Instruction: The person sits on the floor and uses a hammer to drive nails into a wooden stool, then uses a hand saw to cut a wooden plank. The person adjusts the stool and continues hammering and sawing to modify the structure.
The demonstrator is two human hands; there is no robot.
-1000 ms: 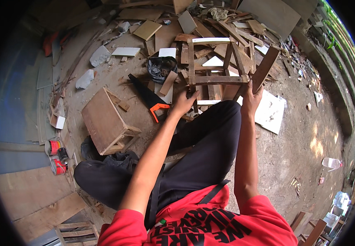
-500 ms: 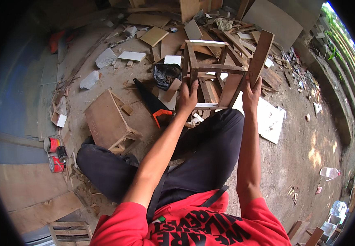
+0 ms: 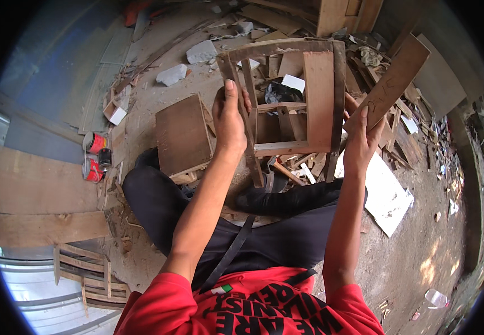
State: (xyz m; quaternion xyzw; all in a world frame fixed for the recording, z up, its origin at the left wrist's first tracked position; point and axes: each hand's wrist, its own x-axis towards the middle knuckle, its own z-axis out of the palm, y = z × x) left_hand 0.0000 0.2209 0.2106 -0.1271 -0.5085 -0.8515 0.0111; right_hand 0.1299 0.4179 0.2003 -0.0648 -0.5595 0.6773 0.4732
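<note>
A small wooden stool frame point(image 3: 319, 103) is held up above my lap, tilted, with its open side showing crossbars inside. My left hand point(image 3: 232, 123) is closed round its left leg, thumb pointing up along the wood. A long brown wooden board point(image 3: 394, 81) slants up to the right, pinched in my right hand point(image 3: 362, 142). Fingertips also show behind the board, beside the frame's right leg; whether they press on that leg I cannot tell. Below the frame, a hammer-like tool with a wooden handle point(image 3: 288, 172) lies near my foot, partly hidden.
A second wooden piece with a flat brown top point(image 3: 183, 134) stands by my left knee. Red and black cans point(image 3: 94, 143) are at the left. A white panel point(image 3: 387, 195) lies right of my knee. Wood scraps, concrete lumps point(image 3: 202, 51) and a black plastic bag point(image 3: 284, 95) lie ahead.
The stool frame has been turned and tilted, now nearer and larger in view. The board has swung further to the right with my right hand. The view has shifted left; the saw no longer shows.
</note>
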